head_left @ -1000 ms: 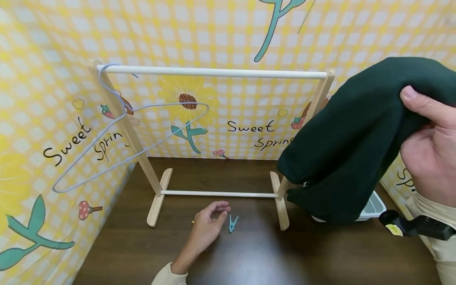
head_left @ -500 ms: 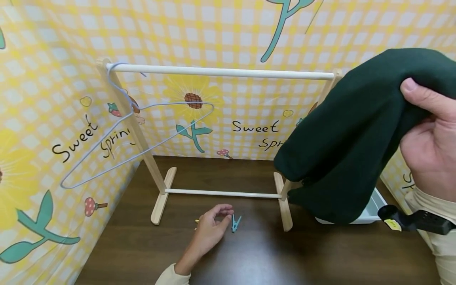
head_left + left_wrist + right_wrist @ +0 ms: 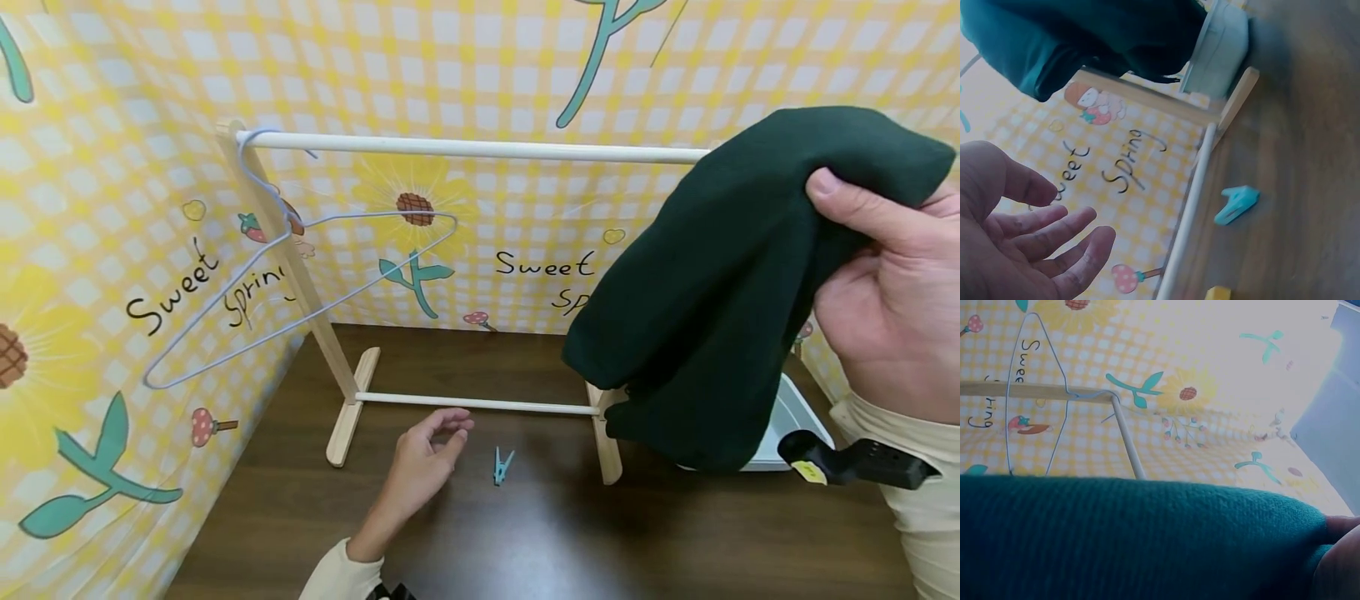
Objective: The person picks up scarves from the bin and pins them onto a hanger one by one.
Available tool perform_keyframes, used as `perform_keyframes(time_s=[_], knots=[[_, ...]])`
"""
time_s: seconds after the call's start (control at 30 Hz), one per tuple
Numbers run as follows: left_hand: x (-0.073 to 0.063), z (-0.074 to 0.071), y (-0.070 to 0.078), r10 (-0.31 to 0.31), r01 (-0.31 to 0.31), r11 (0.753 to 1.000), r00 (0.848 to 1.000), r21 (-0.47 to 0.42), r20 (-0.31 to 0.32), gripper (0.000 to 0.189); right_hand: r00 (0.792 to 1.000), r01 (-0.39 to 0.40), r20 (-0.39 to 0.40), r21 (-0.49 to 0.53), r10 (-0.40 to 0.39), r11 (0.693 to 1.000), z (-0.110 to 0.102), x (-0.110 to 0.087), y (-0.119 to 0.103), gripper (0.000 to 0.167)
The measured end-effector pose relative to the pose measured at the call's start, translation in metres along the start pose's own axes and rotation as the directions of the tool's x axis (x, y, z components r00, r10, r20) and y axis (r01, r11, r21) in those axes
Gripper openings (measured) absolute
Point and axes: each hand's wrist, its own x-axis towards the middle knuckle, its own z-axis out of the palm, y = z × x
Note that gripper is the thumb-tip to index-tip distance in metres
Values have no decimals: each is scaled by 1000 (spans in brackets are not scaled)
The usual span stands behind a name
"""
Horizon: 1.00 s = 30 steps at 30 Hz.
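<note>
My right hand (image 3: 892, 275) grips a dark green garment (image 3: 720, 275) at the right, the thumb pressed on its front and the other fingers largely hidden by the folds. The cloth hangs down in front of the rack's right post; the right wrist view shows its ribbed fabric (image 3: 1135, 537) close up. My left hand (image 3: 427, 457) hovers near the rack's lower bar, fingers loosely bent and holding nothing. Right of it, a light blue clothespin (image 3: 502, 467) lies on the table. A small yellow object (image 3: 1218, 293) is cut off at the left wrist view's bottom edge.
A wooden rack with a white top bar (image 3: 465, 148) and lower bar (image 3: 480, 404) stands on the brown table (image 3: 480, 542). From the top bar's left end hangs a blue wire hanger (image 3: 300, 321). A white tray (image 3: 795, 425) sits behind the garment. Yellow checked cloth (image 3: 525, 208) surrounds it.
My left hand has drawn left and slightly away from the blue clothespin, which stays on the table. The right hand still holds the garment and has shifted a little left in view.
</note>
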Motion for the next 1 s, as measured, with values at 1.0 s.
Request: perform_keyframes(time_s=[1.0], knots=[[-7,-35,9,3,-3,1000,997,9,-76,21,994,11,108,-17,-9,1000,22,-6,20,31]])
